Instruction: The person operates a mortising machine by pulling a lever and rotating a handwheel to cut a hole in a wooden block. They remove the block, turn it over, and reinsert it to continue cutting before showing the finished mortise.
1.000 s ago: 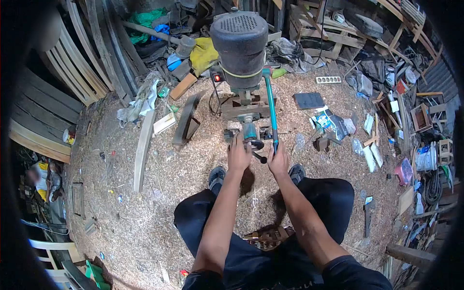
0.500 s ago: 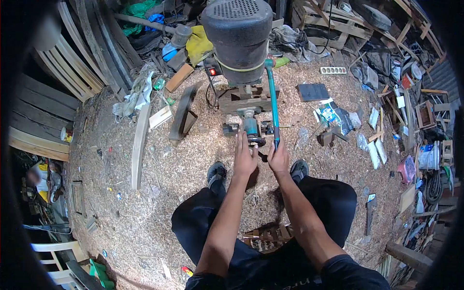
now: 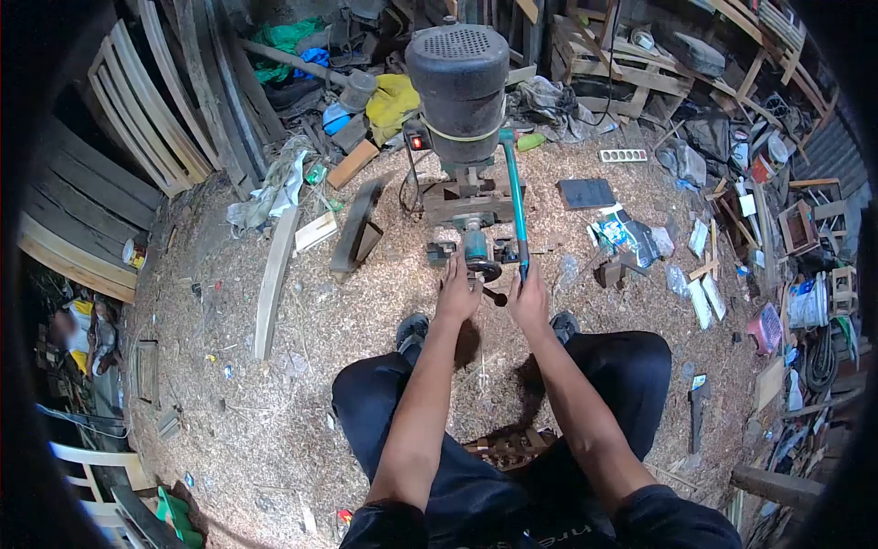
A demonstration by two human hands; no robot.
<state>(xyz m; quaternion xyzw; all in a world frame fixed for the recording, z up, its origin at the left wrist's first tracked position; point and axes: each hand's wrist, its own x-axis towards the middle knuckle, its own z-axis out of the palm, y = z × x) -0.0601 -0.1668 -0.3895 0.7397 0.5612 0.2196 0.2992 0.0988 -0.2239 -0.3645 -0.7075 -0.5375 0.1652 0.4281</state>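
In front of me stands a bench machine with a dark, vented motor housing (image 3: 455,87), a long green lever (image 3: 517,197) on its right side and a black handwheel (image 3: 485,270) low at its front. My left hand (image 3: 457,297) is closed at the left edge of the handwheel, its fingertips partly hidden. A dark knobbed handle (image 3: 495,297) sticks out between my hands. My right hand (image 3: 529,300) is wrapped around the dark lower end of the lever. Behind the wheel, a wooden piece (image 3: 471,210) lies across the machine under the motor.
Wood shavings cover the floor (image 3: 302,403). To the left lie a long pale board (image 3: 277,284) and a dark beam (image 3: 357,229). On the right are a dark flat panel (image 3: 586,193), a power strip (image 3: 623,156) and piled scrap. Curved wooden slats (image 3: 151,110) lean at upper left.
My left hand's fingers have gone from nearly straight to more bent at the handwheel. My right hand stays on the lever. The view has shifted slightly, with the motor housing looking smaller.
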